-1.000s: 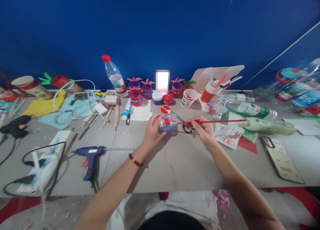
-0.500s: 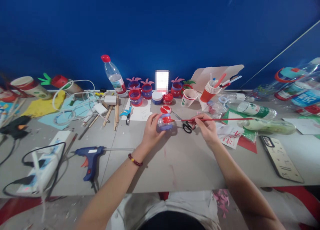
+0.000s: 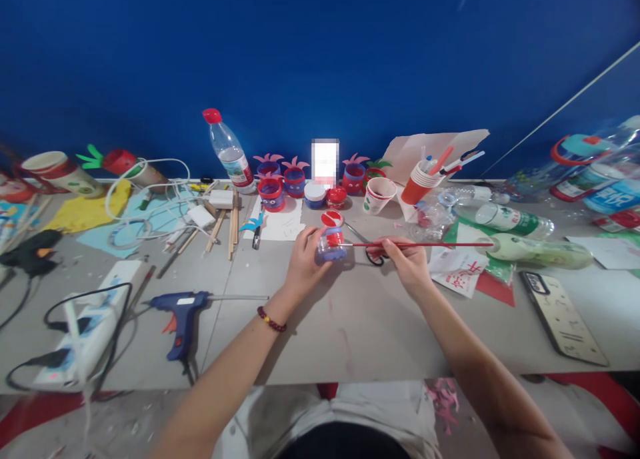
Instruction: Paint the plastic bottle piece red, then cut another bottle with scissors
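My left hand (image 3: 306, 256) is closed around a small clear plastic cup (image 3: 331, 244) with red and blue paint on it. Pinched in my right hand (image 3: 404, 259) is a long red-handled paintbrush (image 3: 440, 244), its tip at the painted side of the cup. Just beyond the cup lies a round lid or shallow dish (image 3: 332, 219) with red paint. Black-handled scissors (image 3: 374, 256) rest on the table, partly behind my right hand. A red paint jar (image 3: 335, 196) and a white-lidded blue jar (image 3: 315, 194) stand farther back.
Several painted cups with paper leaves, such as one red-and-blue cup (image 3: 271, 194), stand near the blue wall. A blue glue gun (image 3: 183, 316) and a power strip (image 3: 95, 322) lie left. At right are plastic bottles (image 3: 515, 218), a phone (image 3: 564, 319) and a paper cup (image 3: 379, 196).
The brush has tilted, its far handle end dropping slightly lower and left. My right hand has shifted a little down and left; my left hand keeps hold of the cup.
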`<state>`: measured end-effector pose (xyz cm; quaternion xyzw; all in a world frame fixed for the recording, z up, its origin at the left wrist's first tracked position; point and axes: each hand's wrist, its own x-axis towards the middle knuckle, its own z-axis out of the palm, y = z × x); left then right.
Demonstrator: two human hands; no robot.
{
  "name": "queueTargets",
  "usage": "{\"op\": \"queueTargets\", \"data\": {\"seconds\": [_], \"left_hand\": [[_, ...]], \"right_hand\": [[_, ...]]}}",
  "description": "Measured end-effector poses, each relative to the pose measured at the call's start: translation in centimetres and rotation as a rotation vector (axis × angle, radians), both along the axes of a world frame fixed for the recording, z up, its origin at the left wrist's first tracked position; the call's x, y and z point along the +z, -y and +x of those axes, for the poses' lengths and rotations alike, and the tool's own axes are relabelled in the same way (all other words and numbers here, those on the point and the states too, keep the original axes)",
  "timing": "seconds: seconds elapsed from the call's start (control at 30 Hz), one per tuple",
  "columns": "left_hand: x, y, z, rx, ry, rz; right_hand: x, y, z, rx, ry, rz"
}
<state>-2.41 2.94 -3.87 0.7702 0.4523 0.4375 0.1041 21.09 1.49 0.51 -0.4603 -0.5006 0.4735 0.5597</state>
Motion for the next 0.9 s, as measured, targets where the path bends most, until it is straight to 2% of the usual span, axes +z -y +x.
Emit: {"op": "queueTargets", "data": {"seconds": [0.23, 0.67, 0.9], "left_hand": [[0.1, 0.0, -0.1, 0.006, 0.014, -0.047], [0.5, 0.1, -0.2, 0.044, 0.013, -0.025], [0.2, 0.2, 0.0, 0.014, -0.031, 0.029]], "right_hand": [[1.0, 0.0, -0.3, -0.058, 0.052, 0.022], [0.2, -1.0, 1.2, -0.170, -0.051, 0.017], [-0.5, -0.5, 0.7, -0.088, -0.082, -0.017]]}}
